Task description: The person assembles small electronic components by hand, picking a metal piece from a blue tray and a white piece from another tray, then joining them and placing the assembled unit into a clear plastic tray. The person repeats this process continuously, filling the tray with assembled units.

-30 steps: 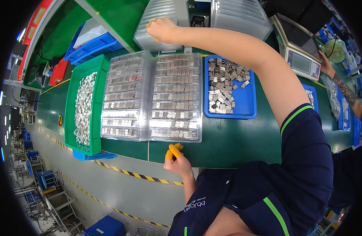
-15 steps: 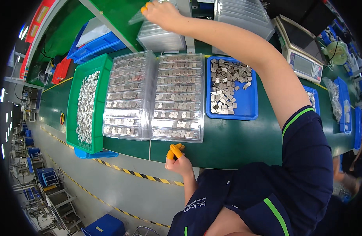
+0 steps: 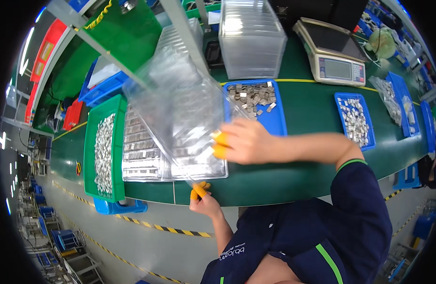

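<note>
A thin clear plastic tray (image 3: 163, 94), blurred by motion, is held tilted between my two hands. My left hand (image 3: 206, 204), with yellow finger cots, pinches its near corner at the table's front edge. My right hand (image 3: 253, 142), also in yellow finger cots and smeared, grips its right side. Beneath lie two clear trays side by side, the left tray (image 3: 141, 163) and the right tray (image 3: 206, 170), holding rows of small silvery metal pieces. The held tray covers much of the right one. A blue bin (image 3: 276, 124) of loose metal pieces sits beyond my right hand.
A green bin (image 3: 118, 182) of small white-silver parts stands at left. Stacked clear trays (image 3: 251, 52) rise at the back, beside a metal post (image 3: 182, 33). A digital scale (image 3: 334, 66) and a smaller blue bin (image 3: 372, 137) of parts are at right.
My right hand has come back from the tray stack at the rear with a clear tray, now over the filled trays. My left hand has taken hold of its near corner.
</note>
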`<state>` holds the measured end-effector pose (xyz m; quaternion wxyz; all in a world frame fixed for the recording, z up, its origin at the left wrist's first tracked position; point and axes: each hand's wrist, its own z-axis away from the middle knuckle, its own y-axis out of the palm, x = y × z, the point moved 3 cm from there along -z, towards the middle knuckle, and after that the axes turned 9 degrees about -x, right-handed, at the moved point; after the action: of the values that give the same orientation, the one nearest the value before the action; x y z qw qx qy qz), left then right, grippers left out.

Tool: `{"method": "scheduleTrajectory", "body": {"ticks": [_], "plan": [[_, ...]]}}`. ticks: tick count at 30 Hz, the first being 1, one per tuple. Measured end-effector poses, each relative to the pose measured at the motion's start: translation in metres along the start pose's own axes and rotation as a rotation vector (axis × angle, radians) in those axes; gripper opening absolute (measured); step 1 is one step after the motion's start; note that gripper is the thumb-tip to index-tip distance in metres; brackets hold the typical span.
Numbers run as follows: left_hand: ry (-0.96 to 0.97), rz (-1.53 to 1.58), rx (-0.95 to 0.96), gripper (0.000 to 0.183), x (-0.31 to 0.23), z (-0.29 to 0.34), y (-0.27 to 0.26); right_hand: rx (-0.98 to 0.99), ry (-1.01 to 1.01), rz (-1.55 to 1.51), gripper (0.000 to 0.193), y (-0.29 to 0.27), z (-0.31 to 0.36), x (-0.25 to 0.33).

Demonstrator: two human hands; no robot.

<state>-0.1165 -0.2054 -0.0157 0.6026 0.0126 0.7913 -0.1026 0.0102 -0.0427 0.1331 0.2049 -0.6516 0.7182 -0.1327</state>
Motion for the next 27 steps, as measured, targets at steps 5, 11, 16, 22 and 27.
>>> {"method": "scheduleTrajectory", "body": {"ticks": [5,11,16,22,27], "plan": [[-0.036,0.146,-0.001,0.033,0.002,-0.002,-0.005,-0.011,0.259,0.096,0.011,-0.085,0.080,0.040],[0.206,0.174,0.091,0.032,-0.025,0.009,0.001,-0.065,0.559,0.522,0.017,-0.161,0.150,0.072],[0.507,0.175,0.539,0.011,-0.081,0.059,0.053,0.056,0.762,0.611,0.020,-0.187,0.187,0.078],[0.838,0.102,0.958,0.027,-0.120,0.148,0.096,0.139,0.826,0.454,0.030,-0.216,0.195,0.070],[0.888,-0.085,1.178,0.060,-0.107,0.188,0.109,-0.017,0.957,1.032,0.034,-0.318,0.248,0.003]]}}
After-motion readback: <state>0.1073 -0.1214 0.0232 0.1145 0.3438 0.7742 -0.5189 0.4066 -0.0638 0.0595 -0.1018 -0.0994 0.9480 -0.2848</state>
